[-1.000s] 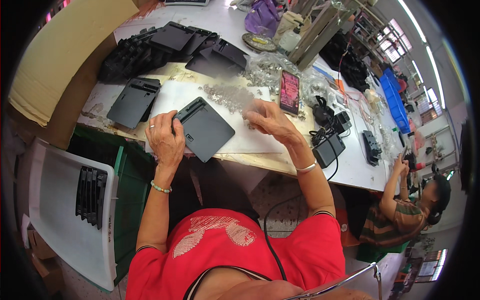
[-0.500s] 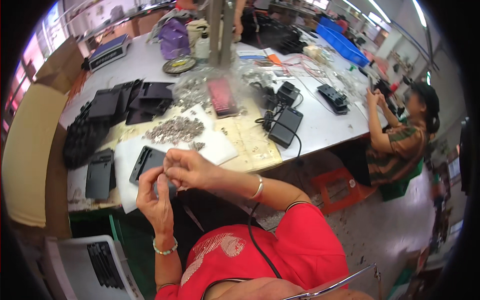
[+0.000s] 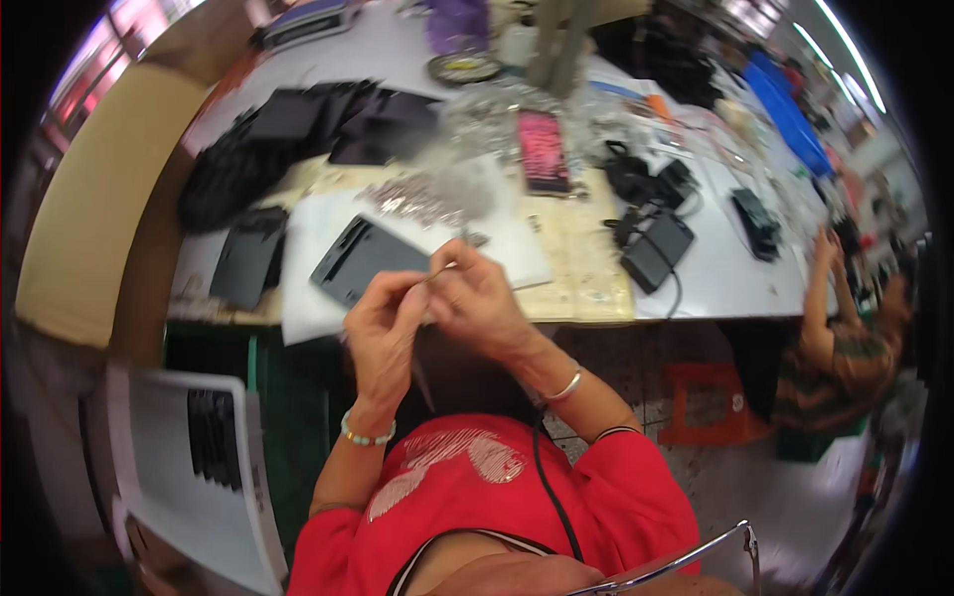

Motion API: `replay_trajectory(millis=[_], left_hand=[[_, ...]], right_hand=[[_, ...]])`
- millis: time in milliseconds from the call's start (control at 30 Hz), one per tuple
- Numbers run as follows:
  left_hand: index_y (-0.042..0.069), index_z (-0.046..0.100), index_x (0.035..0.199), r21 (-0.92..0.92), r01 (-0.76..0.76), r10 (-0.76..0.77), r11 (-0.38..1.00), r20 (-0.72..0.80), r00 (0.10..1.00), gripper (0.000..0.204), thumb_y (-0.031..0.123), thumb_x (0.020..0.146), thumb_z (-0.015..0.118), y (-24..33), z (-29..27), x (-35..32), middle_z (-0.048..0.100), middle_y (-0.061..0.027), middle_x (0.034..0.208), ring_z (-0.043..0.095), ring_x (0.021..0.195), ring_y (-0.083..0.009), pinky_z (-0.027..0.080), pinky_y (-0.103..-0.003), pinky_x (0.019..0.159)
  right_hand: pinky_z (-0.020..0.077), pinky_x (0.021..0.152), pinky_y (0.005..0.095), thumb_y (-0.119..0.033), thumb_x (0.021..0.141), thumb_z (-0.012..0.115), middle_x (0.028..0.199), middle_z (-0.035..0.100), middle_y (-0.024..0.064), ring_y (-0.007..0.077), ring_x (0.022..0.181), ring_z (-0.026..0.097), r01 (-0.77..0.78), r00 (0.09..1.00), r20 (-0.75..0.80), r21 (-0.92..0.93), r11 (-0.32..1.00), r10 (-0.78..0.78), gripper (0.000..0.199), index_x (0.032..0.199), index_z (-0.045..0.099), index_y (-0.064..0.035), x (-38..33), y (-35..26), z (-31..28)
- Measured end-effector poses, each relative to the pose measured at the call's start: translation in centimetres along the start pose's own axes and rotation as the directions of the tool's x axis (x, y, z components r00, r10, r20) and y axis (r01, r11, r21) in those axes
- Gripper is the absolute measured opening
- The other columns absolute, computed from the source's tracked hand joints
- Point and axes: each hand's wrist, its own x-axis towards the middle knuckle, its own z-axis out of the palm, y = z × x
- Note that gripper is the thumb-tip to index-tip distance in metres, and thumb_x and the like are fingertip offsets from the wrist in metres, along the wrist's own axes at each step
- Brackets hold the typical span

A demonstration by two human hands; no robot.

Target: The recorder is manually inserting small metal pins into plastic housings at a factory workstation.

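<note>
My left hand (image 3: 383,328) and my right hand (image 3: 482,308) meet at the fingertips above the table's front edge. Both are closed in a pinch; whatever small thing lies between the fingers is too tiny and blurred to name. Just beyond my left hand, a dark grey plastic housing (image 3: 360,256) with a slot along one end lies on a white foam sheet (image 3: 300,298). Behind the housing is a heap of small shiny metal pieces (image 3: 412,202) on the same sheet.
Black plastic plates (image 3: 298,117) pile up at the back left, and more dark housings (image 3: 248,260) lie left of the sheet. A pink-screened phone (image 3: 543,154) and a black power adapter (image 3: 658,246) are to the right. A grey bin (image 3: 149,437) stands below left; a co-worker (image 3: 840,368) sits right.
The whole view has swung, so the table things appear shifted right and upward. My hands stay pinched together, and the housing now shows more fully beside them.
</note>
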Motion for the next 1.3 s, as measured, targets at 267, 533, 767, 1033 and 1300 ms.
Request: replay_trajectory(millis=[267,533,767,1033,1300], left_hand=[[-0.002,0.062,0.098,-0.045,-0.053,0.052,0.998,-0.005,0.999,0.013,0.009,0.096,0.056,-1.8,-2.1,0.3,0.063,-0.0074,0.079,0.063,0.072,-0.0146,0.054,-0.026,0.069],[0.001,0.066,0.094,-0.326,0.13,-0.112,0.936,0.075,0.991,0.012,0.013,0.093,0.063,-1.7,-2.9,0.6,0.062,0.0013,0.083,0.055,0.075,-0.0049,0.044,-0.02,0.07],[0.0,0.066,0.094,-0.284,0.13,-0.119,0.95,0.054,0.991,0.015,0.015,0.093,0.063,-2.3,-2.9,0.5,0.064,-0.0016,0.077,0.057,0.071,-0.006,0.045,-0.021,0.067],[0.001,0.066,0.093,-0.396,0.156,-0.153,0.905,0.038,0.987,0.014,0.015,0.092,0.065,-2.4,-3.1,0.3,0.064,-0.0005,0.082,0.057,0.071,-0.0053,0.045,-0.021,0.068],[0.002,0.066,0.089,-0.18,0.039,-0.063,0.983,-0.128,0.99,0.009,0.01,0.09,0.065,-2.2,-3.1,-0.2,0.062,0.0026,0.082,0.054,0.075,-0.0037,0.045,-0.021,0.066]], right_hand=[[0.0264,0.041,0.0166,-0.019,0.098,0.056,0.064,0.049,-0.0003,0.003,0.045,0.035,-0.094,0.991,0.115,0.228,0.969,0.069,0.016,0.099,0.045,-0.0071,1.0,0.7,0.8],[0.0279,0.044,0.0173,-0.016,0.099,0.054,0.065,0.049,-0.0006,0.003,0.051,0.038,0.001,0.998,0.068,-0.064,0.998,0.004,0.015,0.098,0.044,-0.0057,0.5,0.5,1.3],[0.0314,0.047,0.0177,-0.018,0.098,0.055,0.069,0.051,0.0007,0.0042,0.058,0.043,0.062,0.998,0.031,-0.144,0.988,-0.058,0.017,0.098,0.044,-0.0041,0.4,1.0,1.2],[0.0252,0.039,0.017,-0.02,0.098,0.058,0.065,0.054,0.0028,0.004,0.045,0.036,-0.033,0.999,0.036,-0.072,0.997,0.036,0.018,0.101,0.047,-0.0056,0.4,0.7,1.2],[0.0439,0.059,0.0208,-0.008,0.092,0.062,0.079,0.057,0.0011,0.0058,0.068,0.054,0.047,0.999,0.013,-0.393,0.918,-0.046,0.014,0.098,0.052,-0.0004,0.2,-0.1,1.5]])
